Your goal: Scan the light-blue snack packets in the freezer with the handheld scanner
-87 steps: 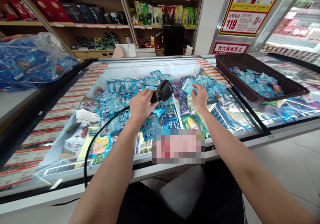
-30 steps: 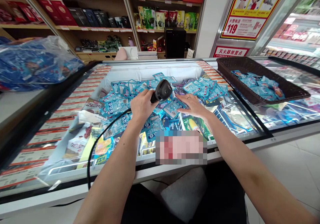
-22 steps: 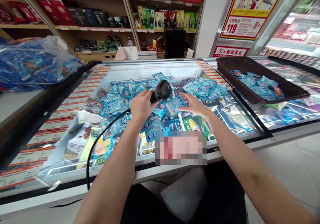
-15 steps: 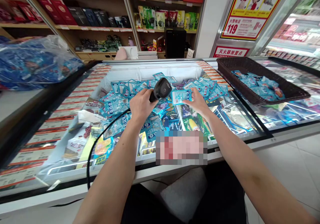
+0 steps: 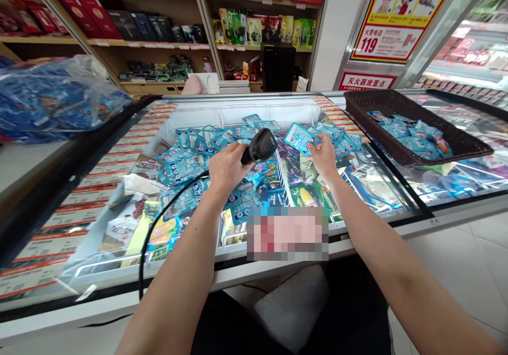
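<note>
Left grip (image 5: pixel 227 167) wraps a scanner (image 5: pixel 262 145); right grip (image 5: pixel 325 158) pinches a packet (image 5: pixel 298 137).

Left hand (image 5: pixel 226 167): bare, slim, with rounded knuckles across the back; fingertips mostly hidden.
Right hand (image 5: pixel 325 156): bare, narrow at the wrist, slender in the fingers; finer detail too small to tell.
Left forearm (image 5: pixel 184 254): uncovered from wrist to lower edge of view; smooth, tapering towards the hand; one small round mole (image 5: pixel 196 229) partway along.
Right forearm (image 5: pixel 381 249): uncovered likewise, same taper; one faint, soft-edged mark (image 5: pixel 403 282) nearer the elbow.
Legwear (image 5: pixel 349 302): black, matt, plain over the thighs; narrow pale stripe (image 5: pixel 391 336) down the right outer side, partly visible; full length out of view.
</note>
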### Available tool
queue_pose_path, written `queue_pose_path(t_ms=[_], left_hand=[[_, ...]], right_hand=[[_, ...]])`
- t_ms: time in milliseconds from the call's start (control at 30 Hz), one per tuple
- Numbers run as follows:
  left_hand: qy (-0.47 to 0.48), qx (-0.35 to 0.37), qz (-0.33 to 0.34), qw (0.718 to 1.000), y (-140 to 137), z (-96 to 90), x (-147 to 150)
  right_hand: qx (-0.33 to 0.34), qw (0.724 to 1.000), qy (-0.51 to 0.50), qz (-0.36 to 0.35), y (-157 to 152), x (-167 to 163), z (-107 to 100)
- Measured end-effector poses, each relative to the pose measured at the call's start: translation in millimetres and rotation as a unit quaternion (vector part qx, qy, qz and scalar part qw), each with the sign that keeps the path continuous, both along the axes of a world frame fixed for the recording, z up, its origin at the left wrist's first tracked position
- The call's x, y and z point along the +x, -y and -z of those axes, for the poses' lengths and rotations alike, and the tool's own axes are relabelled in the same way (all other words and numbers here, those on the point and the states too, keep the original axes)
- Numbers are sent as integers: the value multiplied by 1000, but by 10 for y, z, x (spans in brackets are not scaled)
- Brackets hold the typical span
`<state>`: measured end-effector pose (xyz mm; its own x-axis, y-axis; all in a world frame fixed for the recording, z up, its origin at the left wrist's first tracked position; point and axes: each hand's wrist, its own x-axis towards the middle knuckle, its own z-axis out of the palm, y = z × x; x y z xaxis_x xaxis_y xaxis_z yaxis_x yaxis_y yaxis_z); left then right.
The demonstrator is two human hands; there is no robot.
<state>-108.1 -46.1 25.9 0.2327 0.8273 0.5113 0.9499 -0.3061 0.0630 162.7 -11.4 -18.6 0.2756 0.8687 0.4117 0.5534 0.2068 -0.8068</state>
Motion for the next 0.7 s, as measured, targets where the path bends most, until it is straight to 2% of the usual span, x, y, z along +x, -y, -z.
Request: queue_pose_path(t_ms=[267,700], left_hand=[[-14,-15,19,1000,25,-11,33],[-24,-18,41,999,17,3,22]], right_hand=[[-11,996,-89,-29,-105,57,127],[-8,997,-68,-18,-93,48,114]])
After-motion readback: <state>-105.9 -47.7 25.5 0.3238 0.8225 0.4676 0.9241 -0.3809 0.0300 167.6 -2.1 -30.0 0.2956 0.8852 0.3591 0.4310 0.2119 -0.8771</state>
